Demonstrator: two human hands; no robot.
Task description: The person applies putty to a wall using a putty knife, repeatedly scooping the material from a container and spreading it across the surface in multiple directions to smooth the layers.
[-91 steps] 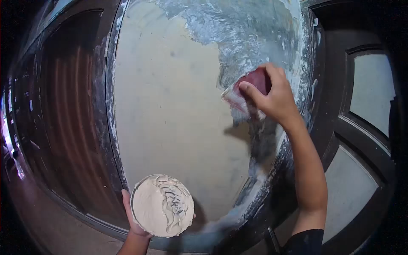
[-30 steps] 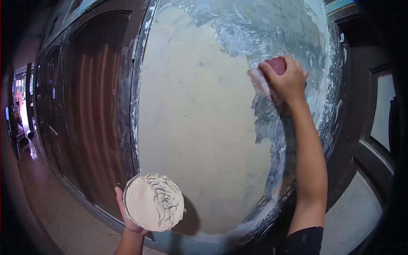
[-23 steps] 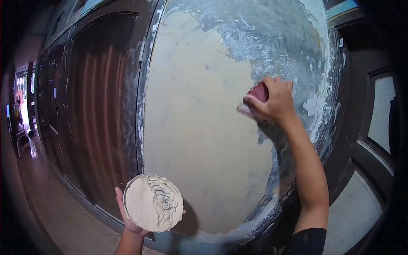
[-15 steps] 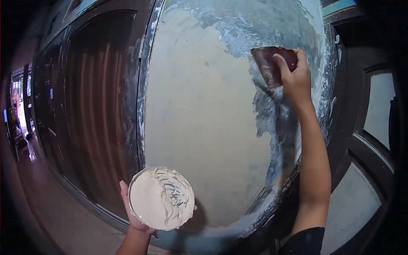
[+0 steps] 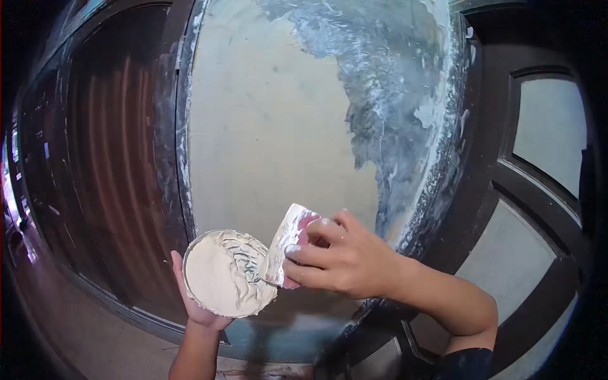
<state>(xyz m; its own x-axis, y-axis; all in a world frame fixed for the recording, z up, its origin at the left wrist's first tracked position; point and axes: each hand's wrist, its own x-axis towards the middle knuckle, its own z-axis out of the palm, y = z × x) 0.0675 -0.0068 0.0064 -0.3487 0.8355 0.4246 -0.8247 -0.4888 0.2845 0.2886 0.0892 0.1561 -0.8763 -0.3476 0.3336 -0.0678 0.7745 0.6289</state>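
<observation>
Behind the scraper point(image 5: 286, 244), the bowl point(image 5: 218, 275) rim hides.

The round dish point(image 5: 221, 273) holds thick, cream-coloured paste with a matt, ridged surface, rougher on its side toward the scraper point(image 5: 286, 244). That scraper looks like red plastic, its face smeared with wet, faintly shiny paste. Above the dish, the door panel point(image 5: 266, 126) carries a smooth, matt beige coat; to the upper right of the dish the panel shows streaky, rough grey-white patches. The dark wooden frame point(image 5: 494, 158) right of the panel looks semi-glossy, flecked with white.
</observation>
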